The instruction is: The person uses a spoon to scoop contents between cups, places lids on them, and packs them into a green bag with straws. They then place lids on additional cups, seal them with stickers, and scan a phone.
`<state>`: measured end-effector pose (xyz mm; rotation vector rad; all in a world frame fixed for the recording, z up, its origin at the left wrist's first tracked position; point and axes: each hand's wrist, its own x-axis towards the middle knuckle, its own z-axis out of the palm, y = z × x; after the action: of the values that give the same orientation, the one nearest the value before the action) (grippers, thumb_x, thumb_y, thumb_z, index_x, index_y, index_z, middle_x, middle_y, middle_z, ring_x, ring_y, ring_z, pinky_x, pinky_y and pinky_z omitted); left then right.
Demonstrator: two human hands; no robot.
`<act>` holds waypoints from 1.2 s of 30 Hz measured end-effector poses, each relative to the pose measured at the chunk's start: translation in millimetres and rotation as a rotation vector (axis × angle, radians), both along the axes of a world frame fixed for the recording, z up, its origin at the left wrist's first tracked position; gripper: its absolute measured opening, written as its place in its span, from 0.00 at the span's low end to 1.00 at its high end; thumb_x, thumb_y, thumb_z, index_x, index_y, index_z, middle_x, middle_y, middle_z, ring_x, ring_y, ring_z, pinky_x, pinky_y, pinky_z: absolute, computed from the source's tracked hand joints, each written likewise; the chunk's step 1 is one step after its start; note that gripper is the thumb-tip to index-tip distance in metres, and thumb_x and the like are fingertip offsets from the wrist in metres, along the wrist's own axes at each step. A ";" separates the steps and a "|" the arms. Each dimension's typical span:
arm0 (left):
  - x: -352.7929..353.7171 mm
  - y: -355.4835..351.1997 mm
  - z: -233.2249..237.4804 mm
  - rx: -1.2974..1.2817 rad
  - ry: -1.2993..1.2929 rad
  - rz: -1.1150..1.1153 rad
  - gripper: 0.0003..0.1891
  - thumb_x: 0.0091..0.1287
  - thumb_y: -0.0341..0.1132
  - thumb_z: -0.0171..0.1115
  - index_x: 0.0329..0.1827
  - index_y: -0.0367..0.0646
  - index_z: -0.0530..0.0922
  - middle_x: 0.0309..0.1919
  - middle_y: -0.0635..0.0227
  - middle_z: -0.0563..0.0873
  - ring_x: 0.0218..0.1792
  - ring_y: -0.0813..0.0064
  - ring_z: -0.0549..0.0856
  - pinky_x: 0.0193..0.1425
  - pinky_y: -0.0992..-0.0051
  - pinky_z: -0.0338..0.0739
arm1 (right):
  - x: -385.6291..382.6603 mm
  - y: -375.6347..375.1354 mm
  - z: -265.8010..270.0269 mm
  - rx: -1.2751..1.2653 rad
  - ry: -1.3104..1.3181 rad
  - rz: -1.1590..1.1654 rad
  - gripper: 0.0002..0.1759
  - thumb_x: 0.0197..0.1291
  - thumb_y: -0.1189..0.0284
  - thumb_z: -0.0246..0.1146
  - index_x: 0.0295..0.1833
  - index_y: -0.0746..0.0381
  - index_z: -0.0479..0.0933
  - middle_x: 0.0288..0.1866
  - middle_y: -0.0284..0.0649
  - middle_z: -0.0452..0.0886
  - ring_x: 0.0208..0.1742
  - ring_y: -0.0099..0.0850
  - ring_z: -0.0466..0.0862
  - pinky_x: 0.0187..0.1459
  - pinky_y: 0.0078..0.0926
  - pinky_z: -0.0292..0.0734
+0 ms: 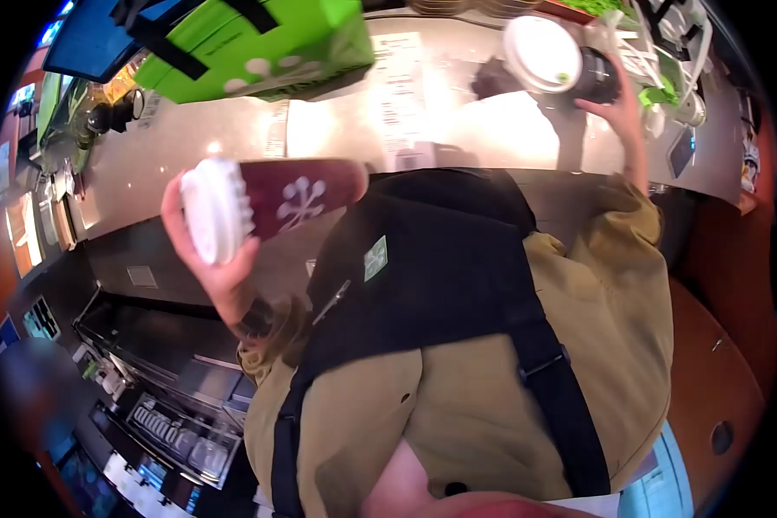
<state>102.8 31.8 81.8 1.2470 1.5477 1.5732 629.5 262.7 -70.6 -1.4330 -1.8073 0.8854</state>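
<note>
My left hand [222, 274] is closed round the white ribbed top of a maroon cup [306, 197]. This cup lies sideways in the air, its base pointing right, with a white starburst logo on its side. The white ribbed top [211, 211] looks like a lid. At the upper right, the fingers of my right hand [620, 112] curve round a dark, shiny cup-like object [597, 76] on the counter. Beside it, partly overlapping, is a round white lid [541, 53] with a small green spot. What lies under that lid is mostly hidden.
A green bag [263, 52] with black handles stands at the back of the metal counter [337, 129]. Paper labels [400, 95] lie along the middle. A phone-like device [682, 153] rests at the right. Below left is an open rack [181, 436] of containers.
</note>
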 end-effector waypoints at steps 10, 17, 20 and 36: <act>189.7 54.2 7.1 0.136 0.336 -0.689 0.49 0.39 0.36 0.81 0.66 0.39 0.60 0.55 0.48 0.76 0.54 0.50 0.80 0.60 0.51 0.75 | 5.0 -34.6 78.1 0.046 0.037 0.469 0.49 0.27 0.71 0.77 0.64 0.62 0.69 0.59 0.44 0.76 0.60 0.38 0.78 0.63 0.33 0.71; 261.1 62.2 18.5 -0.019 -0.023 0.109 0.43 0.41 0.27 0.79 0.61 0.35 0.61 0.53 0.56 0.75 0.54 0.69 0.79 0.59 0.69 0.75 | -25.7 -97.5 98.1 0.043 0.119 0.282 0.54 0.26 0.66 0.80 0.64 0.64 0.62 0.55 0.47 0.71 0.56 0.42 0.76 0.58 0.34 0.73; 251.9 76.2 3.8 0.002 0.096 0.274 0.44 0.43 0.25 0.79 0.62 0.35 0.59 0.52 0.55 0.75 0.55 0.68 0.78 0.59 0.69 0.76 | -60.0 -118.3 86.8 0.261 0.106 0.202 0.53 0.27 0.66 0.80 0.64 0.64 0.63 0.56 0.48 0.71 0.55 0.47 0.75 0.55 0.40 0.73; 227.7 76.1 -50.7 -0.106 0.474 -0.048 0.46 0.34 0.40 0.83 0.59 0.38 0.67 0.51 0.61 0.74 0.52 0.67 0.77 0.57 0.66 0.74 | -6.9 -19.0 58.4 0.139 -0.196 -0.045 0.44 0.36 0.63 0.80 0.59 0.68 0.68 0.56 0.52 0.73 0.57 0.46 0.75 0.58 0.39 0.71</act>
<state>330.5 108.0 31.1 1.6640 1.8401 1.1981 622.7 243.7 -12.1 -1.5083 -1.9305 0.6015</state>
